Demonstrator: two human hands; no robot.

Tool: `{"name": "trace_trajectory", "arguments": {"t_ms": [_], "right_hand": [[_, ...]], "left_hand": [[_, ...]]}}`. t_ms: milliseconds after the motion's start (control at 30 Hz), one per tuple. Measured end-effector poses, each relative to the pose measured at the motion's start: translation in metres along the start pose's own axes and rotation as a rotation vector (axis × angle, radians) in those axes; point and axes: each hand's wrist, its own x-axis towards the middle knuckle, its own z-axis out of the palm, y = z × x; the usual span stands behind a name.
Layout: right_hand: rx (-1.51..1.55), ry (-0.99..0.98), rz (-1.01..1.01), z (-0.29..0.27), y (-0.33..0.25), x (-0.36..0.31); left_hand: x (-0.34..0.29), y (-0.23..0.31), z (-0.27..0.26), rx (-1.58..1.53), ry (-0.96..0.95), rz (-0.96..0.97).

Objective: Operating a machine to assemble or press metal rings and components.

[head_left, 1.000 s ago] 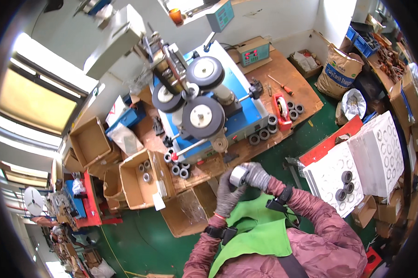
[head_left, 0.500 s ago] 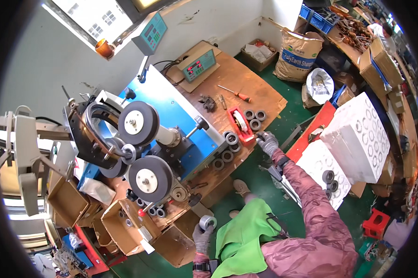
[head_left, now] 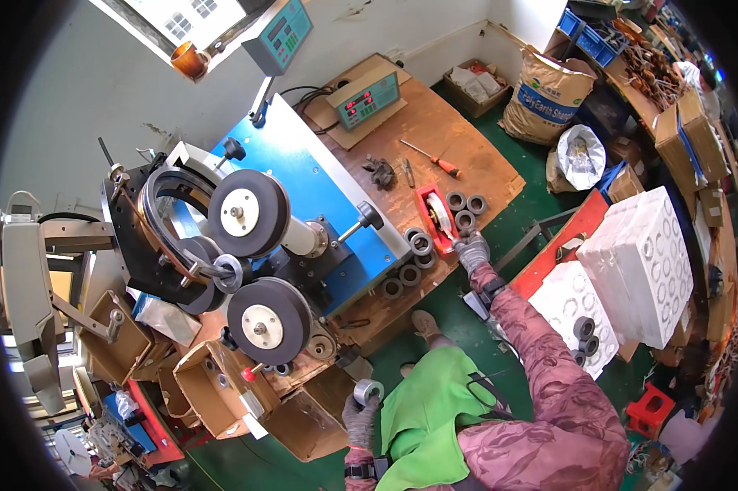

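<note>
My left hand (head_left: 358,421), in a grey glove, is closed around a grey ring (head_left: 368,391) and holds it in front of the green apron (head_left: 426,401). My gloved right hand (head_left: 473,252) is at the near end of a red tape dispenser (head_left: 436,219), which carries a whitish roll. Its fingers are drawn together at that end; whatever they pinch is too small to make out. Dark grey rings (head_left: 464,221) lie on the wooden table beside the dispenser, and more rings (head_left: 410,274) are gathered by the blue machine plate.
A machine with black rollers (head_left: 262,321) and a blue plate (head_left: 336,196) stands left of the table (head_left: 500,176). A control box (head_left: 367,102) and a screwdriver (head_left: 434,159) lie farther back. Open cartons (head_left: 213,393) are at left; white foam blocks (head_left: 631,262) stand at right.
The whole view has shifted a little, with the table and machine farther right in it. My left hand keeps the ring, and my right hand stays at the dispenser's end.
</note>
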Motion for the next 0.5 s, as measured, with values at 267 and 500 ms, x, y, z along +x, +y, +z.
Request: {"name": "trace_trajectory", "arguments": {"t_ms": [267, 500], "right_hand": [[0.3, -0.137, 0.233, -0.003, 0.023, -0.022], [0.043, -0.107, 0.23, 0.007, 0.022, -0.009]], "left_hand": [[0.004, 0.01, 0.013, -0.004, -0.018, -0.003], [0.002, 0.009, 0.013, 0.012, -0.005, -0.013]]}}
